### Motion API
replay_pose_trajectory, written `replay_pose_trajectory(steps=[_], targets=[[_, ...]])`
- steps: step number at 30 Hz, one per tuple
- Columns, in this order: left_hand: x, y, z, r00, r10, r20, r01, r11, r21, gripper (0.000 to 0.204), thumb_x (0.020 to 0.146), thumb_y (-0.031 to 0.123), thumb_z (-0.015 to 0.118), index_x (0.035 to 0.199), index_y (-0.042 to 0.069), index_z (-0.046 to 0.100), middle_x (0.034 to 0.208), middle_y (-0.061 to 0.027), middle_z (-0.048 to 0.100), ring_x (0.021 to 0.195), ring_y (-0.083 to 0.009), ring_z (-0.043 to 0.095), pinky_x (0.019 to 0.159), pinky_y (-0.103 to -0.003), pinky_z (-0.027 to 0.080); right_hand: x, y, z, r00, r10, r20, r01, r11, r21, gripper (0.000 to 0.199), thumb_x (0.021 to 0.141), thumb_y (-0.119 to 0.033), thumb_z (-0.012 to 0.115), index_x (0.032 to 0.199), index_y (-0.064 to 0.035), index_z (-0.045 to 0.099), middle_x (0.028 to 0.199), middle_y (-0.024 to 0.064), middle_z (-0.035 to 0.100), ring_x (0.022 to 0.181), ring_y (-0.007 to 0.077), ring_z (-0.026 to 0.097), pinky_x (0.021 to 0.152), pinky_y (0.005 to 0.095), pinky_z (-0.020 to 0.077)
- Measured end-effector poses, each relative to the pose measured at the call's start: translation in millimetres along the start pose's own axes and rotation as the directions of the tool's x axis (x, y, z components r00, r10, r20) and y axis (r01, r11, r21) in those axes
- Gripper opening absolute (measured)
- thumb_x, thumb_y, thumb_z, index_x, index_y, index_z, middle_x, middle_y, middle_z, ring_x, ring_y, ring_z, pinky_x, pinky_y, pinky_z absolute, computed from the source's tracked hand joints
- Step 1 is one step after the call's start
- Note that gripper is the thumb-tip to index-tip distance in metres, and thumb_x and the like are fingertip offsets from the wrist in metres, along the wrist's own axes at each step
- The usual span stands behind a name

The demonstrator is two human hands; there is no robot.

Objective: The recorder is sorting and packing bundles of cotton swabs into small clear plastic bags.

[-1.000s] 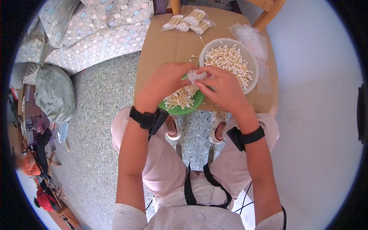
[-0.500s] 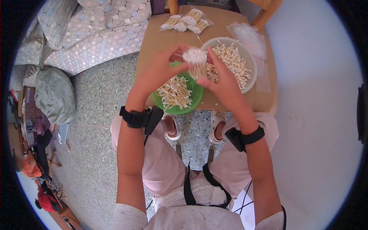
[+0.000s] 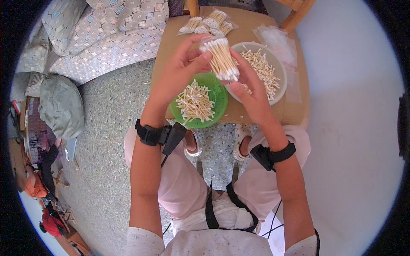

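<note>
Head view: the left hand (image 3: 192,62) clasps the upper left of a wooden, white-tipped swab bundle (image 3: 223,59), apparently in clear plastic; the right hand (image 3: 252,91) steadies its right side. Bundle-handling seems in hand, calling for two-handed support. Bare brown cardboard (image 3: 167,53) gives room left of the grip; a round green plastic basket (image 3: 220,96) sits below, a round whitish plastic bowl (image 3: 282,74) close right.

The swab bundle (image 3: 222,59) shows smooth wooden sticks and matt cotton tips under clear, glossy plastic. The green basket (image 3: 220,97) and right-hand bowl (image 3: 280,72) look plastic, the cardboard (image 3: 245,33) matt paper.
</note>
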State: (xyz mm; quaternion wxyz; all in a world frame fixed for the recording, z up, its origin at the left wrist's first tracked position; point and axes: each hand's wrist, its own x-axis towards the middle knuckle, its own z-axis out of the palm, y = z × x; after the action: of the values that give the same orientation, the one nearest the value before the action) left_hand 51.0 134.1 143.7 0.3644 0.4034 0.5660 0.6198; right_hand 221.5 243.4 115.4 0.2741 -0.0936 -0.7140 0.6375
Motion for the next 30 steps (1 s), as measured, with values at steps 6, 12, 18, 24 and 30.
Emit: replay_pose_trajectory(steps=[6, 12, 18, 24, 30], targets=[[0.4, -6.6, 0.1, 0.998, 0.053, -0.022, -0.053, 0.998, -0.035, 0.053, 0.095, 0.02, 0.06, 0.14, 0.015, 0.032, 0.114, -0.0138, 0.062, 0.1, -0.0188, 0.062, 0.084, -0.032, 0.052, 1.3, -2.8, 2.4, 0.999, 0.03, -0.011, -0.03, 0.999, 0.027, 0.062, 0.089, -0.021, 0.064, 0.145, -0.0072, 0.039, 0.124, 0.0092, 0.057, 0.094, 0.0136, 0.056, 0.087, 0.0295, 0.0461], [1.5, -9.7, 1.1, 0.999, 0.032, -0.022, -0.032, 0.999, -0.008, 0.045, 0.095, 0.021, 0.06, 0.132, 0.015, 0.036, 0.116, -0.013, 0.061, 0.098, -0.0172, 0.062, 0.081, -0.03, 0.051, 2.0, -1.0, 1.0, 1.0, 0.012, -0.012, -0.011, 0.996, 0.093, 0.058, 0.091, -0.02, 0.062, 0.143, -0.006, 0.041, 0.129, 0.0097, 0.055, 0.101, 0.0141, 0.056, 0.09, 0.0293, 0.046], [2.1, -9.8, 5.0, 0.998, 0.066, 0.001, -0.066, 0.998, 0.023, 0.045, 0.095, 0.021, 0.06, 0.134, 0.012, 0.038, 0.117, -0.0108, 0.06, 0.096, -0.0143, 0.061, 0.079, -0.027, 0.05, 1.9, -1.5, 2.8, 0.998, 0.041, -0.056, -0.036, 0.996, 0.087, 0.054, 0.095, -0.022, 0.058, 0.143, -0.0061, 0.041, 0.13, 0.0103, 0.054, 0.105, 0.0151, 0.056, 0.093, 0.031, 0.0462], [1.5, -9.7, 13.3, 0.997, 0.081, -0.011, -0.081, 0.996, 0.049, 0.05, 0.095, 0.02, 0.059, 0.14, 0.012, 0.038, 0.121, -0.01, 0.058, 0.102, -0.0147, 0.06, 0.081, -0.027, 0.05, 2.9, -14.3, -1.0, 0.98, 0.187, -0.067, -0.177, 0.975, 0.137, 0.055, 0.097, -0.025, 0.054, 0.146, -0.009, 0.036, 0.13, 0.0095, 0.053, 0.098, 0.0155, 0.058, 0.088, 0.03, 0.0479], [5.2, -14.8, 17.0, 0.995, 0.09, -0.034, -0.089, 0.995, 0.034, 0.05, 0.096, 0.022, 0.058, 0.14, 0.012, 0.037, 0.122, -0.009, 0.058, 0.104, -0.0159, 0.059, 0.083, -0.028, 0.051, 1.6, -4.7, -0.6, 0.985, 0.15, -0.089, -0.134, 0.978, 0.162, 0.059, 0.097, -0.023, 0.055, 0.149, -0.0098, 0.03, 0.128, 0.0108, 0.053, 0.096, 0.0159, 0.059, 0.084, 0.0271, 0.0486]])
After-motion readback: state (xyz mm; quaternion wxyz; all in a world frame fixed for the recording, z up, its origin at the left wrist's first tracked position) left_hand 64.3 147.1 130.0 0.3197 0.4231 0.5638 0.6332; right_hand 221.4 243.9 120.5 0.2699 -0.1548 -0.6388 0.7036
